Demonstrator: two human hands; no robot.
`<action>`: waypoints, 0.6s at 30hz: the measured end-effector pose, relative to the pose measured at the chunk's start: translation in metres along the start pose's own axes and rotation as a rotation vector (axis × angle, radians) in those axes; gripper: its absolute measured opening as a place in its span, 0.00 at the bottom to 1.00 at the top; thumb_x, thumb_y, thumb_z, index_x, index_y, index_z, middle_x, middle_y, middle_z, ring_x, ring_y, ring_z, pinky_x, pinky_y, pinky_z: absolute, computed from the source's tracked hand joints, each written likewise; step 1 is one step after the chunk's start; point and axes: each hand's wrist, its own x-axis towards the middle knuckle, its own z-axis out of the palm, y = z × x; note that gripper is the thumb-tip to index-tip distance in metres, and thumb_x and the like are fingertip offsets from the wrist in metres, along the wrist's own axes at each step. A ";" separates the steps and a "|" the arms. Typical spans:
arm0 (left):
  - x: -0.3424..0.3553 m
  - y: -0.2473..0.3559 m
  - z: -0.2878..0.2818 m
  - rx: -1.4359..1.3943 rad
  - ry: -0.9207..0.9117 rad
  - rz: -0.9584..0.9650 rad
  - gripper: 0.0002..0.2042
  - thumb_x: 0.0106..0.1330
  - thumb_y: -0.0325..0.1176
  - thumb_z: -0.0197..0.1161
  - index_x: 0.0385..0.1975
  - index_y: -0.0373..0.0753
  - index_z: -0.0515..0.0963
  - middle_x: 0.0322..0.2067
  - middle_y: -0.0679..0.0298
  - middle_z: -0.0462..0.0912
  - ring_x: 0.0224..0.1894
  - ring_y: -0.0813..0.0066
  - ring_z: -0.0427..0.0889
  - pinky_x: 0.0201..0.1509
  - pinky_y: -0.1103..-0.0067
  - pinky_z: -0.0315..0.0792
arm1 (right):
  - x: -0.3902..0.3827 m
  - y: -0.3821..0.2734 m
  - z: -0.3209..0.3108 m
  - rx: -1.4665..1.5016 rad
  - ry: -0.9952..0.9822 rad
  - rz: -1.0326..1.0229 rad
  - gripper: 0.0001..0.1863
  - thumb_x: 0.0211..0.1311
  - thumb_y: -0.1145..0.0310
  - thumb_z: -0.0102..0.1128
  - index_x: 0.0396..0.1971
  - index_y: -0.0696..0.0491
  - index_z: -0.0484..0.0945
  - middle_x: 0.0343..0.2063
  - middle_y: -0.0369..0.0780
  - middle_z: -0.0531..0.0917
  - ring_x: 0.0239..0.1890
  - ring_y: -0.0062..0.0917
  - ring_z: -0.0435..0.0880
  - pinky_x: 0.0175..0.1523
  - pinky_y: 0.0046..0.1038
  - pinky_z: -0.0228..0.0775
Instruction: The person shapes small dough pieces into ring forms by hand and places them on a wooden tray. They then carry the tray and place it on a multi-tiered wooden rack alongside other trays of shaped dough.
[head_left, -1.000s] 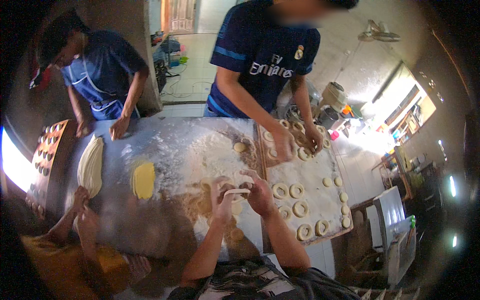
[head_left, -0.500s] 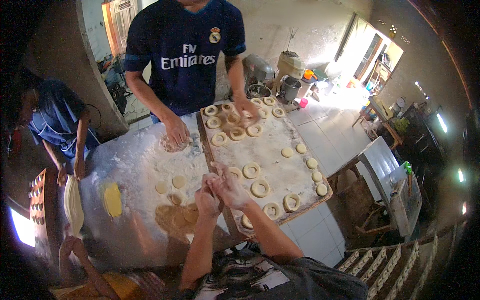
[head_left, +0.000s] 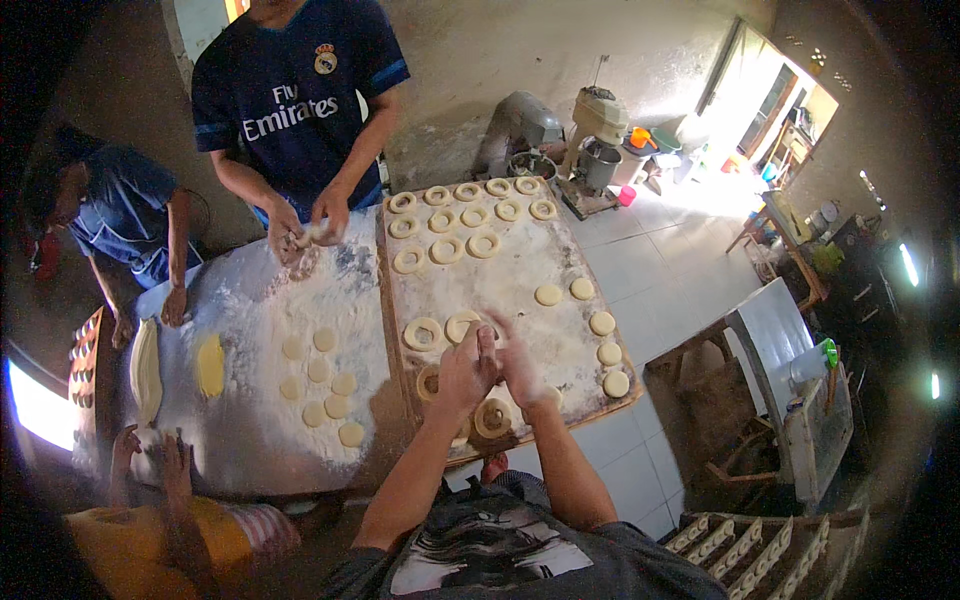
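My left hand (head_left: 466,370) and my right hand (head_left: 522,370) are close together over the floury board, among dough rings (head_left: 422,334) and near small dough discs (head_left: 602,323). The fingers of my left hand are bent together; whatever they hold, if anything, is hidden. My right hand is smeared by motion, so its grip is unclear. A ring (head_left: 493,420) lies just below my hands in the shadow. More pale dough discs (head_left: 336,405) lie on the metal table (head_left: 240,450) to my left.
Across the table, one co-worker (head_left: 295,120) handles dough; another (head_left: 130,200) leans over a long dough strip (head_left: 147,370) near yellow dough (head_left: 211,366). A third person (head_left: 170,530) works at lower left. Mixers (head_left: 600,130) stand at the back, a bench (head_left: 760,320) at right.
My hands have moved from the metal table onto the board. The dough ring held between them earlier is not visible there now. The opposite co-worker's hands have moved left, off the board.
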 end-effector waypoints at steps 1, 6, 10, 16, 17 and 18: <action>0.001 0.001 0.006 -0.011 -0.021 -0.030 0.12 0.76 0.40 0.46 0.42 0.38 0.72 0.27 0.45 0.80 0.35 0.40 0.81 0.36 0.55 0.73 | -0.003 0.003 -0.009 0.230 0.048 -0.033 0.28 0.75 0.45 0.41 0.65 0.48 0.63 0.15 0.30 0.68 0.14 0.13 0.60 0.20 0.17 0.55; 0.005 0.000 0.051 0.024 -0.022 -0.110 0.17 0.76 0.45 0.43 0.46 0.37 0.72 0.28 0.44 0.81 0.37 0.37 0.81 0.39 0.53 0.72 | 0.001 0.021 -0.056 0.087 0.047 -0.037 0.32 0.75 0.46 0.40 0.70 0.49 0.56 0.25 0.36 0.76 0.23 0.24 0.73 0.34 0.26 0.70; 0.043 -0.008 0.080 0.242 -0.061 -0.180 0.27 0.75 0.48 0.44 0.61 0.30 0.61 0.45 0.30 0.75 0.49 0.29 0.75 0.54 0.51 0.68 | 0.032 0.031 -0.083 -0.105 0.140 0.186 0.38 0.75 0.44 0.38 0.73 0.52 0.44 0.31 0.50 0.82 0.31 0.41 0.81 0.47 0.40 0.75; 0.046 -0.023 0.056 0.681 -0.347 -0.292 0.34 0.66 0.51 0.58 0.68 0.42 0.58 0.64 0.31 0.58 0.65 0.30 0.61 0.66 0.49 0.60 | 0.034 0.057 -0.109 -0.844 0.116 0.136 0.58 0.52 0.57 0.70 0.73 0.55 0.37 0.29 0.53 0.84 0.37 0.49 0.84 0.47 0.42 0.75; 0.039 -0.024 0.055 0.706 -0.385 -0.246 0.35 0.64 0.50 0.60 0.68 0.43 0.58 0.63 0.31 0.59 0.65 0.29 0.61 0.67 0.48 0.59 | 0.032 0.062 -0.107 -0.966 0.092 0.055 0.58 0.52 0.57 0.70 0.73 0.54 0.37 0.30 0.53 0.84 0.37 0.49 0.84 0.47 0.42 0.75; 0.035 -0.023 0.055 0.762 -0.446 -0.206 0.36 0.62 0.50 0.62 0.68 0.43 0.58 0.61 0.31 0.61 0.64 0.29 0.62 0.67 0.48 0.58 | 0.030 0.065 -0.105 -1.129 0.127 0.001 0.57 0.52 0.58 0.70 0.73 0.54 0.38 0.30 0.52 0.83 0.38 0.49 0.84 0.47 0.42 0.75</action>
